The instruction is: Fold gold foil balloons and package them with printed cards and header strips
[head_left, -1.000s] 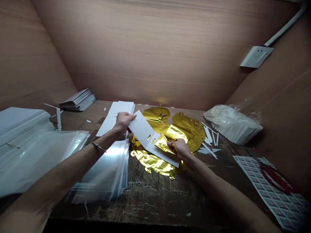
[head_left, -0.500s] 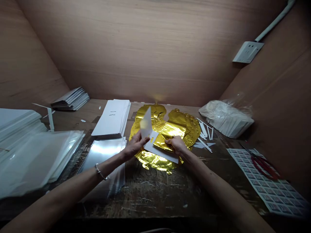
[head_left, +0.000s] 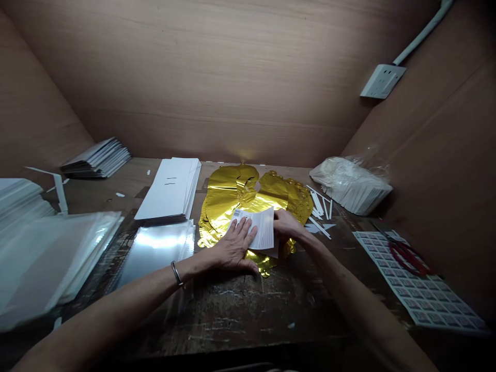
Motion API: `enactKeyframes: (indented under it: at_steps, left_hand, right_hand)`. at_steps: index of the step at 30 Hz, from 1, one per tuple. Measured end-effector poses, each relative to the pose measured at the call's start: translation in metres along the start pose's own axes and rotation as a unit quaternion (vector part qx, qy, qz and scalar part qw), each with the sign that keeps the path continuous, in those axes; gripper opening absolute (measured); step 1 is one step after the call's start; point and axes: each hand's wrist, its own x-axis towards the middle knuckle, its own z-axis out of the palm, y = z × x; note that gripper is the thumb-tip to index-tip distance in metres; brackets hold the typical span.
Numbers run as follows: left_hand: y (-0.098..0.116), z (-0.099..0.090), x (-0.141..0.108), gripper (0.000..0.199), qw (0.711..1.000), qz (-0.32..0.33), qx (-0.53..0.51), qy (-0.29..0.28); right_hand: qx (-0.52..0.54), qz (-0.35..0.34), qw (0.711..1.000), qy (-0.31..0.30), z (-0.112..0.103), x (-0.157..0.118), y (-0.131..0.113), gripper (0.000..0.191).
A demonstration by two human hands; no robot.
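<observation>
A folded white card (head_left: pixel 258 227) with a barcode and small print lies on top of a gold foil balloon (head_left: pixel 228 201). My left hand (head_left: pixel 236 245) rests flat on the card's left part, fingers spread, with a metal bangle on the wrist. My right hand (head_left: pixel 287 225) is at the card's right edge, with its fingers gripping that edge. A second gold foil shape (head_left: pixel 284 194) lies overlapping to the right, partly under the card.
A stack of white cards (head_left: pixel 168 188) and clear plastic sleeves (head_left: pixel 155 248) lie left of the foil. White sticks (head_left: pixel 320 212), a bagged white bundle (head_left: pixel 351 186), a printed label sheet (head_left: pixel 416 292) and red-handled scissors (head_left: pixel 406 258) lie to the right. Wooden walls enclose the bench.
The white card now lies flat, with its printed barcode side up, instead of being raised with its slotted flap. My left hand has come down onto it.
</observation>
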Motion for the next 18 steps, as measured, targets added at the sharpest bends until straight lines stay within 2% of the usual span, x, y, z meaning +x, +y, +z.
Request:
enactKeyframes:
  at_steps: [1,2,4,6,7,9,11,13,14,15,16,17,18]
  left_hand:
    - [0.000,0.001,0.000,0.101,1.000,-0.001,0.004,0.002]
    - [0.001,0.002,0.000,0.101,1.000,-0.003,0.008,0.002]
    - [0.001,0.004,0.001,0.101,1.000,-0.006,0.011,0.005]
    - [0.002,0.006,0.002,0.101,1.000,-0.006,0.006,0.008]
    - [0.001,0.006,0.002,0.102,1.000,-0.007,0.001,0.009]
    - [0.000,0.005,0.003,0.101,1.000,-0.008,-0.017,0.007]
    - [-0.002,0.000,0.004,0.095,0.998,-0.012,-0.058,0.015]
    - [-0.004,-0.008,0.005,0.080,0.986,-0.060,-0.122,0.092]
    - [-0.006,-0.013,0.005,0.070,0.967,-0.111,-0.164,0.158]
    - [-0.008,-0.017,0.004,0.060,0.932,-0.180,-0.215,0.231]
    - [-0.010,-0.022,0.004,0.052,0.881,-0.252,-0.274,0.293]
    - [-0.011,-0.026,0.002,0.045,0.821,-0.316,-0.342,0.331]
    - [-0.013,-0.030,0.001,0.039,0.760,-0.361,-0.416,0.345]
  right_hand:
    - [-0.123,-0.056,0.991,0.018,-0.009,-0.002,-0.006,0.015]
    - [-0.218,-0.120,0.968,0.033,-0.016,-0.004,-0.011,0.021]
    - [-0.309,-0.254,0.916,0.039,-0.022,-0.008,-0.017,0.033]
    - [-0.343,-0.352,0.870,-0.044,-0.017,-0.011,-0.012,0.040]
    - [-0.357,-0.375,0.850,-0.097,-0.011,-0.012,-0.005,0.043]
    - [-0.389,-0.379,0.820,-0.178,0.002,-0.013,0.013,0.048]
    - [-0.414,-0.361,0.812,-0.199,0.012,-0.012,0.030,0.052]
    - [-0.426,-0.347,0.812,-0.196,0.017,-0.010,0.040,0.056]
    - [-0.427,-0.343,0.813,-0.196,0.017,-0.010,0.042,0.058]
    - [-0.427,-0.340,0.814,-0.197,0.016,-0.009,0.043,0.058]
    - [-0.425,-0.338,0.816,-0.200,0.016,-0.009,0.042,0.059]
    - [-0.424,-0.336,0.817,-0.201,0.015,-0.009,0.042,0.058]
    - [-0.423,-0.334,0.818,-0.201,0.014,-0.009,0.041,0.058]
